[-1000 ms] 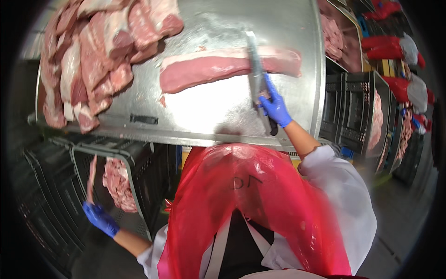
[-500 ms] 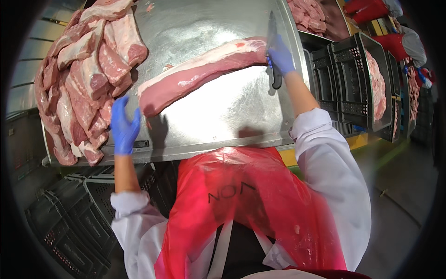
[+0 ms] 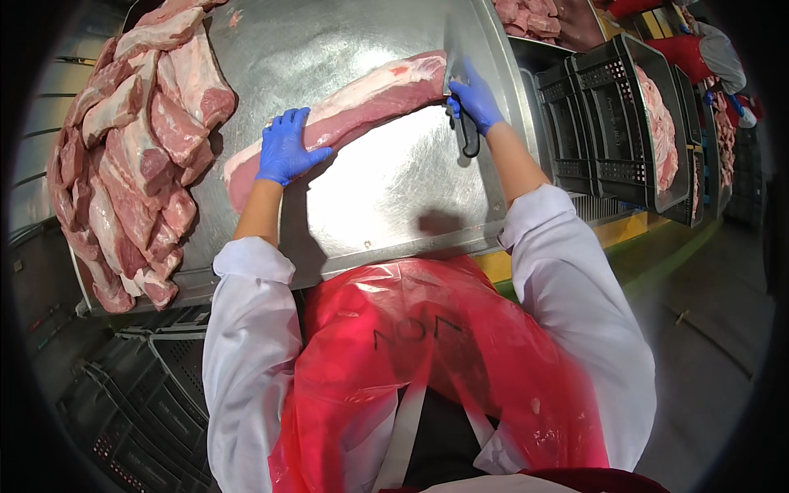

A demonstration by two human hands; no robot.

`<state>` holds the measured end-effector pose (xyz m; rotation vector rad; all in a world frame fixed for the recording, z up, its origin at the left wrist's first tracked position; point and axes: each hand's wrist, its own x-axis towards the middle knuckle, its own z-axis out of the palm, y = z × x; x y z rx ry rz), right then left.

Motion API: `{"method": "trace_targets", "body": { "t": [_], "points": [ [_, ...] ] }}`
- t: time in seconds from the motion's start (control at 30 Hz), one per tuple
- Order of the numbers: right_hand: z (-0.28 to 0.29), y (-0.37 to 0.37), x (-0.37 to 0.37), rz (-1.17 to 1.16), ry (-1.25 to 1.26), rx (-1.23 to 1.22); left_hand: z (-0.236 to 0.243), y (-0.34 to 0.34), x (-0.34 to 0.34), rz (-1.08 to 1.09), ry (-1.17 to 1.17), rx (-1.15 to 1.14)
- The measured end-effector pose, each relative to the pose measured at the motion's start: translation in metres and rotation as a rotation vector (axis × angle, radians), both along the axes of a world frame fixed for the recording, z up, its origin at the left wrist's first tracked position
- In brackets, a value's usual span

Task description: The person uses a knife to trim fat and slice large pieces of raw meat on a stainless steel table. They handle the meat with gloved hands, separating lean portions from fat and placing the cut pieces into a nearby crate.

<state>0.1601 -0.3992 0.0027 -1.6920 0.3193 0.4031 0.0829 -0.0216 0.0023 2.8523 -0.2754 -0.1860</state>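
A long piece of pork loin [image 3: 370, 115], pink with a pale fat strip along its far side, lies on the metal worktable [image 3: 394, 197]. My left hand [image 3: 289, 148], in a blue glove, rests across the loin toward its left end, thumb spread and fingers reaching over the fat side. Beside the loin's right end, my right hand [image 3: 479, 103], gloved alike, is closed on a knife [image 3: 469, 138] with a black handle. The blade points away from me, close to that end of the meat. Some of the grip is hidden behind the hand.
A large heap of pork pieces [image 3: 140, 156] covers the table's left side. Black crates [image 3: 608, 123] holding meat stand at the right; more crates [image 3: 156, 394] are below left. Another tray of meat [image 3: 530, 18] sits far right, with people [image 3: 707, 62] beyond.
My left hand has moved right and away from me, from beside the heap onto the loin. My right hand still holds the knife. The whole view has shifted slightly.
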Motion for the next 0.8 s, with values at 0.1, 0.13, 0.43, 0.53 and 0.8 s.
{"method": "trace_targets", "body": {
  "t": [0.1,0.13,0.43,0.53,0.8],
  "points": [
    [0.017,0.019,-0.056,0.066,-0.064,-0.178,-0.004,0.002,-0.010,-0.002,-0.016,0.002],
    [0.019,0.022,-0.085,0.040,-0.061,-0.086,-0.006,0.001,-0.014,-0.005,-0.030,-0.006],
    [0.022,0.020,-0.067,0.151,0.035,-0.091,0.007,-0.033,-0.035,-0.104,0.012,-0.005],
    [0.019,-0.027,-0.180,0.365,-0.037,-0.210,0.018,-0.042,-0.051,-0.098,0.127,0.015],
    [0.042,-0.146,0.027,0.105,-0.785,-0.308,0.042,-0.208,0.048,-0.036,-0.288,-0.231]
  ]
}}
